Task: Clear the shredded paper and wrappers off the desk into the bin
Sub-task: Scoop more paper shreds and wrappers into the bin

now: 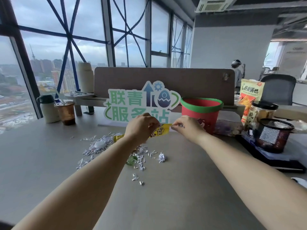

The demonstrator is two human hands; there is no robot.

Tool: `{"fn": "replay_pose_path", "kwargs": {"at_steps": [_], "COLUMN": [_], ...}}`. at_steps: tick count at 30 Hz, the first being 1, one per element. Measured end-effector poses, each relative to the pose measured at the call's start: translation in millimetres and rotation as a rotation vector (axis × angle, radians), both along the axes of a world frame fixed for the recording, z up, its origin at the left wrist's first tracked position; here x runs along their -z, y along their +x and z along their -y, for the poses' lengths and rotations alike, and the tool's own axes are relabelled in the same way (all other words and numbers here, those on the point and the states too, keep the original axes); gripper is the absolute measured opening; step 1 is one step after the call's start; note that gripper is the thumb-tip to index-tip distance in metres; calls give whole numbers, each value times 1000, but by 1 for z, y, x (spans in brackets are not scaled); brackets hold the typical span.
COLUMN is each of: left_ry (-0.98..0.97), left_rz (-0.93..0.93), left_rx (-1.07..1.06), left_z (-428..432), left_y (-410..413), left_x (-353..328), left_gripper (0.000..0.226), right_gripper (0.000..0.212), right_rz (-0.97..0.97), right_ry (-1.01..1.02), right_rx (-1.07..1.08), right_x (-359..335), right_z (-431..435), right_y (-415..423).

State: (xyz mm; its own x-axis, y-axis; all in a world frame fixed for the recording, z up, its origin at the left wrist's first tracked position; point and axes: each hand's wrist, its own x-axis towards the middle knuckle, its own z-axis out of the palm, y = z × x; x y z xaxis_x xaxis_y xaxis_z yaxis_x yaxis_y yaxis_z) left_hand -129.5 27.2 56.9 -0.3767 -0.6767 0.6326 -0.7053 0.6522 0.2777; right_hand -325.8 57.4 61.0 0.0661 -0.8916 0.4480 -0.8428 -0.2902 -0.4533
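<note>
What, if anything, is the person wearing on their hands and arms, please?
Nothing that shows: the left hand and right hand are bare, with no gloves, and no watch or bracelet at either wrist. Both forearms are uncovered to the frame's edge; no sleeve shows.

A green sign (123, 100) stands between a coffee cup (65, 112) and mesh holder (274, 136)

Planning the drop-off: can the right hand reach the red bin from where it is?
Probably yes. The right hand is close beside the red bin, nothing between them, the bin's mouth open. It does share a pinch on the yellow wrapper with the left hand.
</note>
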Motion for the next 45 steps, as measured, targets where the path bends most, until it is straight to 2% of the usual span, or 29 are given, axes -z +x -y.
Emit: {"fn": "replay_pose_path", "kwargs": {"at_steps": [13,26,35,45], "left_ry": [-88,-138,-56,72], "left_rz": [-11,-73,8,158], "left_rx": [59,86,130,159], "left_z": [18,97,139,146], "left_y": [-58,-133,-188,-195], "left_x": [-53,-123,-97,-72], "left_gripper": [21,17,19,23], "right_gripper": [20,19,20,24], "right_rz": [-38,-94,-93,-43], "right_ry": [-73,-65,97,171], "right_rx": [116,193,196,169], "right_x": [-48,-105,-75,-66], "right_z": [-1,58,110,115], "right_y": [-57,-122,-152,-158]}}
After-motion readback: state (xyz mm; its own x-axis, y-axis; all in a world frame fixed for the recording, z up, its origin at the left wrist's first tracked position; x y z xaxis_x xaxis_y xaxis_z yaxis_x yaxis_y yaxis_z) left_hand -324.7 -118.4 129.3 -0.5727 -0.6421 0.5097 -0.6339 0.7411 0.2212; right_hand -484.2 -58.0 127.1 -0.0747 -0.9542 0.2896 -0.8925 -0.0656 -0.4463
